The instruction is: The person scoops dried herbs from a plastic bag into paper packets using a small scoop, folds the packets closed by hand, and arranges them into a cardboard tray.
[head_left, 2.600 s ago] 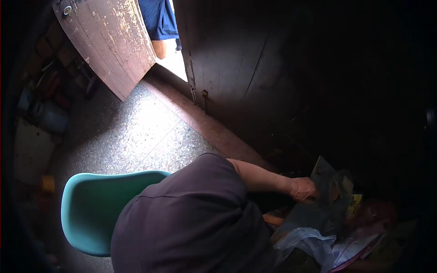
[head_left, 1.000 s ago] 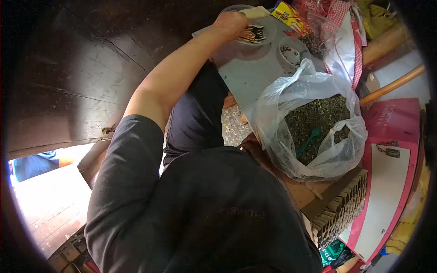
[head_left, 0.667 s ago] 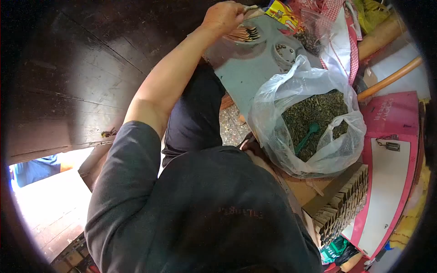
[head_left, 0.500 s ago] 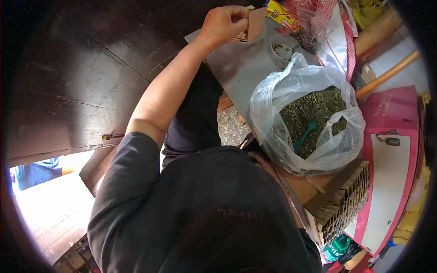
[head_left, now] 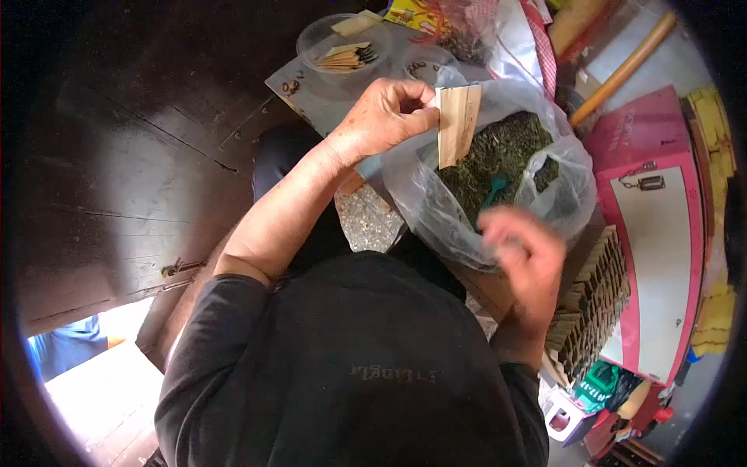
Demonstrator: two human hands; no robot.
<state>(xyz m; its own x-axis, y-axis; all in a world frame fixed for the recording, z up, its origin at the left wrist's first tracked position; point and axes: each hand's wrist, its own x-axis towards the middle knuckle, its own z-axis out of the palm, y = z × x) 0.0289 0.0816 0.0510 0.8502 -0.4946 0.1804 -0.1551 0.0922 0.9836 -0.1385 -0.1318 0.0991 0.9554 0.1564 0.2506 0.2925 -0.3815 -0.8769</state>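
Note:
Between the thumb and fingers of my left hand [head_left: 389, 117] is a small brown paper packet [head_left: 459, 124], upright over the near left part of a clear plastic bag [head_left: 572, 191]. Dried, shredded green leaf [head_left: 517, 144] fills the bag, and a green scoop [head_left: 496, 187] lies on it. My right hand [head_left: 529, 253], smeared by motion, is at the bag's near edge close to the scoop; whether its fingers hold anything is unclear. A round clear tub [head_left: 342, 68] with thin brown packets [head_left: 346, 56] stands beyond my left hand.
A smaller tub [head_left: 426, 66] stands beside the larger one. Small rings [head_left: 292, 84] lie at the table's corner. Right of my right arm is a rack of folded paper pieces [head_left: 587, 311]. A pink and white cabinet [head_left: 657, 257] stands at the right. Part of a person in blue [head_left: 70, 348] shows lower left.
My left hand has moved nearer and right, from the tub to the bag, with a paper packet in it. My right hand has come up into view beside the bag.

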